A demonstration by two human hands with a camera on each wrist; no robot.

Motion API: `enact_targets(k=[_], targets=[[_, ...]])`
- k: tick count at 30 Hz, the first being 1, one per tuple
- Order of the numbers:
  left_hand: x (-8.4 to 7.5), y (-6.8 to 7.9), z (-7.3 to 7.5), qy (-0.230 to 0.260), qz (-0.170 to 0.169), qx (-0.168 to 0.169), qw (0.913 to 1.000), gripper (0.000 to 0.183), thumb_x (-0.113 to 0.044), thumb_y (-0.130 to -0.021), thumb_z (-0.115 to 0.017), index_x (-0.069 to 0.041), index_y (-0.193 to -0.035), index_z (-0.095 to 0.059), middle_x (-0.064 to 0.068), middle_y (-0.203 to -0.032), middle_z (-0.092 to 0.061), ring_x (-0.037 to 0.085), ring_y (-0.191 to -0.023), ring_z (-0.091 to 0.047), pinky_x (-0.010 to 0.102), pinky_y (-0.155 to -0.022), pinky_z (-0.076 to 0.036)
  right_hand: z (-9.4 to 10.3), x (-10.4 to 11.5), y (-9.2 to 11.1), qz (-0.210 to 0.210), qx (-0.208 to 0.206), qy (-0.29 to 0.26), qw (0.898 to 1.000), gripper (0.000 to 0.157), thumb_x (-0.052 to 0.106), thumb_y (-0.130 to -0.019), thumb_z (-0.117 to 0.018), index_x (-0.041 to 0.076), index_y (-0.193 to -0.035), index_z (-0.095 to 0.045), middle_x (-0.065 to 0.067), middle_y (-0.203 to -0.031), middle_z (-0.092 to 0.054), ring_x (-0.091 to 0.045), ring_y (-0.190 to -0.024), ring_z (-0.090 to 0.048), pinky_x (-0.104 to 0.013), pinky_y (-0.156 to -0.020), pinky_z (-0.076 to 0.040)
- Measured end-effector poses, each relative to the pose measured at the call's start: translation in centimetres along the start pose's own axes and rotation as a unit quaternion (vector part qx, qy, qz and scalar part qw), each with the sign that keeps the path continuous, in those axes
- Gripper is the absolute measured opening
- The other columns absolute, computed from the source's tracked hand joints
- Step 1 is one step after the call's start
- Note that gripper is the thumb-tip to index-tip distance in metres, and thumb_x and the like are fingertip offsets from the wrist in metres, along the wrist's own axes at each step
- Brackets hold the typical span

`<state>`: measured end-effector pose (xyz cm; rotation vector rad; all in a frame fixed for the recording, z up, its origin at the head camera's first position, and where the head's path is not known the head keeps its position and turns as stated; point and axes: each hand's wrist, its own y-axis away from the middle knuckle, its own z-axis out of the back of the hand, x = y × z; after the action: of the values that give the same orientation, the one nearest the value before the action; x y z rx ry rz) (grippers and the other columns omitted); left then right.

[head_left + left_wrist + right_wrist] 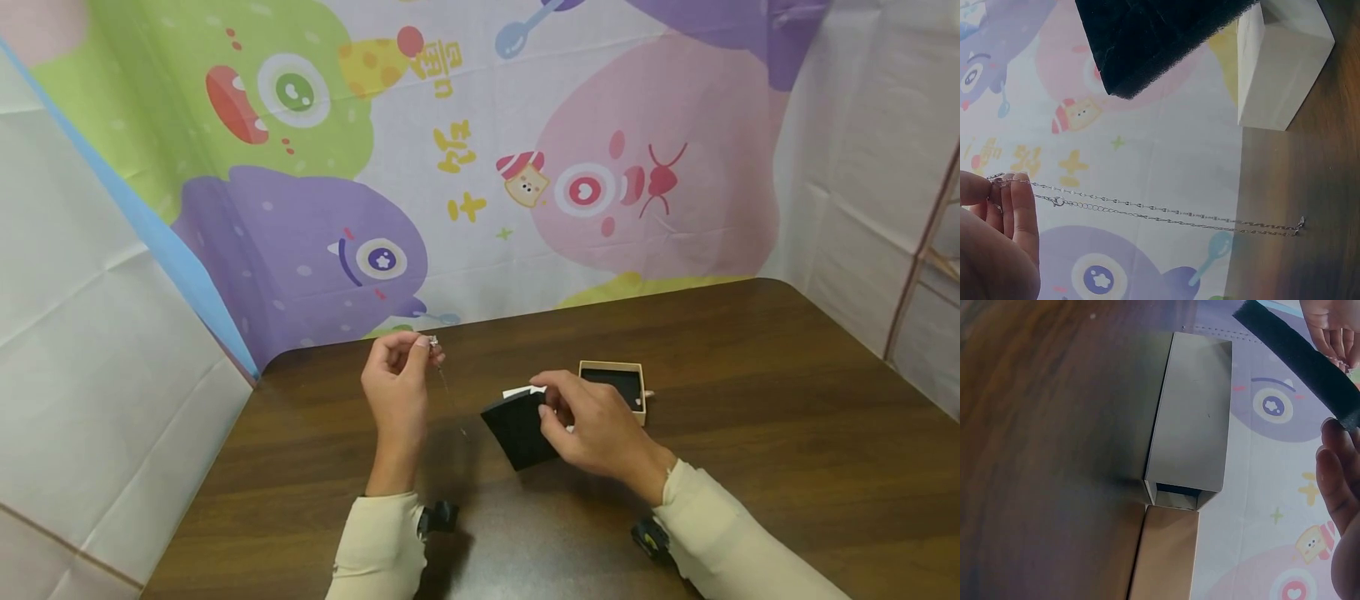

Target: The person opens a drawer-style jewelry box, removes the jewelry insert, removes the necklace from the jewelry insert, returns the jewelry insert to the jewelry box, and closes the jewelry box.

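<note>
within the left hand (pixel 397 372), the necklace (pixel 1175 211) is partly hidden.

Holding a black pad (pixel 1302 364) by one end with the right grip (pixel 1338 485); pinching a small shiny piece (pixel 1341 363) with the left grip (pixel 1334 326), farther left. Facing a pale open-ended box (pixel 1191 412) on the bench (pixel 1054 450), with a tan box (pixel 1166 553) just to its right and a printed cloth (pixel 1254 487) on the far side.
</note>
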<state>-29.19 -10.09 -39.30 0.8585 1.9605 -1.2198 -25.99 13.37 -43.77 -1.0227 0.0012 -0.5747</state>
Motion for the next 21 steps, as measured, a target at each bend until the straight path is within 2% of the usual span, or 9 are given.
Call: enact_targets(k=[13,21], targets=[[0.8,0.1,0.2,-0.033,0.0,0.006,0.9994,0.008,0.004,-0.093,-0.065,0.009,-0.096,-0.06,0.013,-0.082,-0.064,0.019,-0.071,-0.067,0.029,-0.068,-0.057,0.0,0.1,0.0,-0.001,0.001,0.005,1.0,0.031,0.003,-0.085,-0.064,0.001,-0.115,-0.061,0.005,-0.077,-0.056,-0.005,-0.059,-0.052,-0.017,-0.052,-0.043],[1.2,0.1,0.4,-0.051,0.006,-0.002,0.9987,0.004,0.006,-0.092,-0.064,0.004,-0.094,-0.062,0.015,-0.082,-0.063,0.022,-0.071,-0.067,0.028,-0.069,-0.057,0.0,0.1,0.0,-0.003,0.004,0.006,1.0,0.031,0.003,-0.085,-0.064,0.002,-0.115,-0.061,0.006,-0.077,-0.056,-0.004,-0.059,-0.051,-0.017,-0.052,-0.043]])
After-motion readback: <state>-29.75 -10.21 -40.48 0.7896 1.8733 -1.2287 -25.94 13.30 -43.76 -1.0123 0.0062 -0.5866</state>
